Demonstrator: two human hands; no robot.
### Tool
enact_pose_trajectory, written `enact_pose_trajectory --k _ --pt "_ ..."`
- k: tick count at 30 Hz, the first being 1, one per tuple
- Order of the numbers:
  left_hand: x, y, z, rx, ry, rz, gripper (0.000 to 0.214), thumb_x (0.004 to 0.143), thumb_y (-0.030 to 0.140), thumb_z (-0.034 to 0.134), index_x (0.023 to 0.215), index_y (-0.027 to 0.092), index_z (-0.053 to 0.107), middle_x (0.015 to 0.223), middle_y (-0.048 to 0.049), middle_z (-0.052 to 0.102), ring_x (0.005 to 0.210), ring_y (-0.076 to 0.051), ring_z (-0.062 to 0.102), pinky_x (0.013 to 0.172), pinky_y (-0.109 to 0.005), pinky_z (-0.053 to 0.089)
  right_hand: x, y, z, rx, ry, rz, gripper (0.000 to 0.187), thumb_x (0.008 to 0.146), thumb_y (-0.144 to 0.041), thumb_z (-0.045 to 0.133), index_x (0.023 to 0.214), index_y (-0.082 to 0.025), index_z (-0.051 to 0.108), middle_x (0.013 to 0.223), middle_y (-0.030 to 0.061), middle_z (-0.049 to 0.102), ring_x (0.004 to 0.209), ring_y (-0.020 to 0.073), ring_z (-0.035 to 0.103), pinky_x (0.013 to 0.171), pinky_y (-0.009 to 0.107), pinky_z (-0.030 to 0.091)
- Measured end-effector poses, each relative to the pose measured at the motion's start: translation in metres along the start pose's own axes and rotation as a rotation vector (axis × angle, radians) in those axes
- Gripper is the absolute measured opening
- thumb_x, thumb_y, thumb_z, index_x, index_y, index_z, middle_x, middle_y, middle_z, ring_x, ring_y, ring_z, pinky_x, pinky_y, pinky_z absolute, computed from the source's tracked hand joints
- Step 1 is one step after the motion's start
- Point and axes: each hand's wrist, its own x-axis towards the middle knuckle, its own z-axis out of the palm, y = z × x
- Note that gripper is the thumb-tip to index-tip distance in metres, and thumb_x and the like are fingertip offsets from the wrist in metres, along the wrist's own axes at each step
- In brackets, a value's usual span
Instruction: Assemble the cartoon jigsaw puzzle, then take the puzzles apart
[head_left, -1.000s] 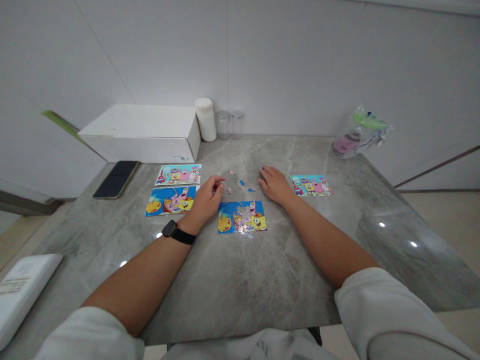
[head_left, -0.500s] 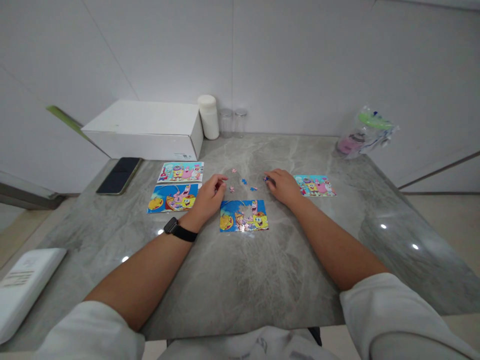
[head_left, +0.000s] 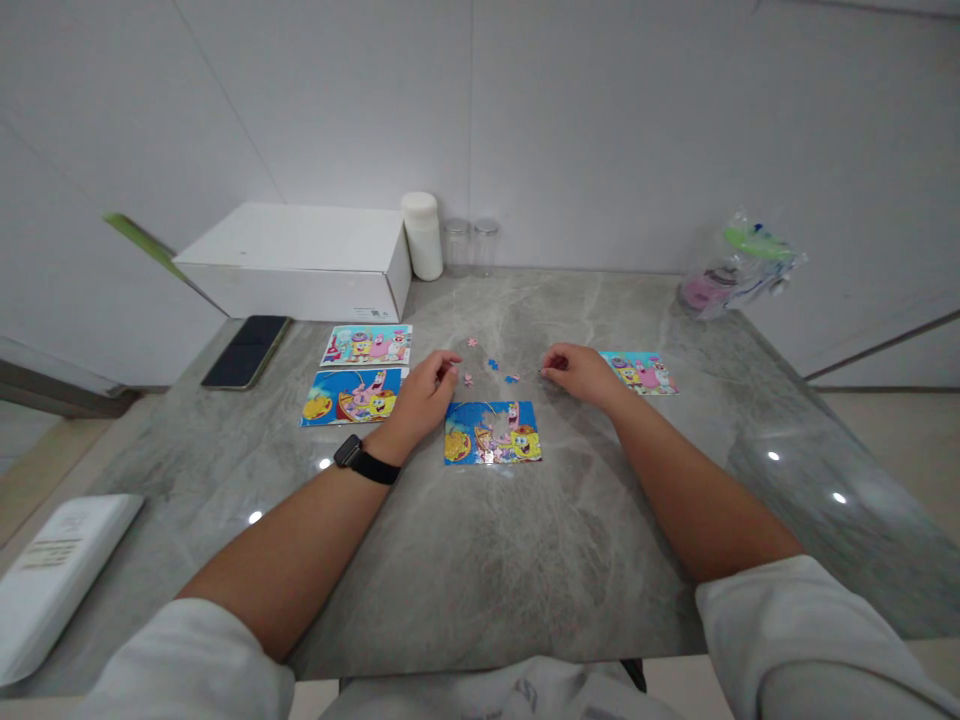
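Note:
A partly built cartoon jigsaw (head_left: 493,432) lies at the table's middle, with a gap in its centre. Just above its top left corner rests my left hand (head_left: 424,392), thumb and forefinger drawn together; whether a piece sits between them is hidden. My right hand (head_left: 579,372) is up and to the right of the jigsaw, its fingertips pinched on a small puzzle piece (head_left: 544,372). Several loose pink and blue pieces (head_left: 493,364) lie on the table between the two hands.
Two cartoon picture cards (head_left: 352,395) lie left of my left hand, a third card (head_left: 639,371) right of my right hand. Behind stand a white box (head_left: 300,262), a phone (head_left: 245,351), a white jar (head_left: 424,235), clear jars (head_left: 471,244) and a plastic bag (head_left: 739,265). A white device (head_left: 52,575) sits near left.
My right hand went from lying flat by a loose piece to a pinch and drew slightly nearer. The left hand has barely shifted. The view drifted a little.

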Motion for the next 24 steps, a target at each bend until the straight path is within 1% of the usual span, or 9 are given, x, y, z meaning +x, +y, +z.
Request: enact_pose_trajectory --k 2,4,7,9,11,15,19,24 --pt "0.000 0.001 0.000 -0.003 -0.003 0.009 0.023 0.102 0.030 0.051 0.119 0.022 0.065 0.095 -0.0029 0.069 0.089 -0.020 0.065 0.084 -0.035 0.052 -0.003 -0.011 0.001 0.278 -0.032 0.037 0.011 0.082 -0.028 0.073 0.090 -0.021 0.071 0.081 0.0016 0.072 0.074 0.0170 0.064 0.070 0.029 0.048" --pt "-0.001 0.004 0.000 -0.019 -0.017 0.037 0.022 0.102 0.031 0.052 0.118 0.022 0.065 0.097 -0.0031 0.070 0.090 -0.020 0.065 0.084 -0.035 0.052 -0.008 -0.025 0.004 0.523 -0.067 0.052 0.022 0.078 -0.034 0.076 0.095 -0.021 0.072 0.081 0.0003 0.072 0.072 0.0152 0.063 0.068 0.027 0.048" --pt "-0.005 0.011 0.003 -0.058 -0.030 0.105 0.019 0.100 0.031 0.058 0.113 0.022 0.067 0.099 -0.0034 0.070 0.091 -0.019 0.064 0.085 -0.034 0.052 -0.017 -0.050 0.010 0.730 -0.096 0.074 0.032 0.073 -0.039 0.082 0.097 -0.020 0.071 0.080 -0.0003 0.072 0.070 0.0135 0.062 0.067 0.027 0.049" --pt "-0.008 0.019 0.005 -0.079 -0.037 0.143 0.015 0.098 0.032 0.061 0.106 0.022 0.069 0.097 -0.0037 0.069 0.091 -0.019 0.064 0.084 -0.034 0.052 -0.024 -0.063 0.015 0.794 -0.101 0.078 0.032 0.072 -0.039 0.083 0.096 -0.020 0.071 0.080 -0.0007 0.072 0.070 0.0128 0.062 0.068 0.027 0.050" --pt "-0.011 0.028 0.007 -0.094 -0.071 0.156 0.015 0.098 0.035 0.063 0.098 0.022 0.070 0.096 -0.0042 0.069 0.090 -0.019 0.064 0.082 -0.034 0.052 -0.028 -0.072 0.021 0.837 -0.098 0.074 0.032 0.072 -0.039 0.084 0.094 -0.021 0.071 0.083 -0.0006 0.073 0.072 0.0128 0.063 0.071 0.027 0.052" --pt "-0.015 0.039 0.010 -0.110 -0.121 0.131 0.019 0.097 0.038 0.063 0.088 0.021 0.068 0.092 -0.0043 0.069 0.088 -0.020 0.063 0.083 -0.035 0.051 -0.030 -0.077 0.031 0.877 -0.107 0.060 0.031 0.071 -0.040 0.085 0.092 -0.022 0.071 0.084 -0.0001 0.075 0.077 0.0151 0.067 0.074 0.029 0.055" --pt "-0.015 0.038 0.011 -0.116 -0.133 0.094 0.022 0.097 0.037 0.060 0.083 0.021 0.065 0.086 -0.0033 0.066 0.085 -0.019 0.062 0.081 -0.034 0.050 -0.028 -0.075 0.037 0.871 -0.117 0.047 0.030 0.071 -0.040 0.086 0.090 -0.022 0.071 0.084 0.0002 0.076 0.077 0.0160 0.069 0.074 0.029 0.056" --pt "-0.014 0.033 0.013 -0.116 -0.140 0.090 0.020 0.096 0.033 0.061 0.082 0.021 0.066 0.086 -0.0027 0.066 0.084 -0.019 0.062 0.080 -0.033 0.049 -0.029 -0.073 0.037 0.874 -0.136 0.049 0.030 0.071 -0.037 0.087 0.093 -0.022 0.071 0.085 0.0002 0.076 0.077 0.0153 0.070 0.073 0.028 0.057"
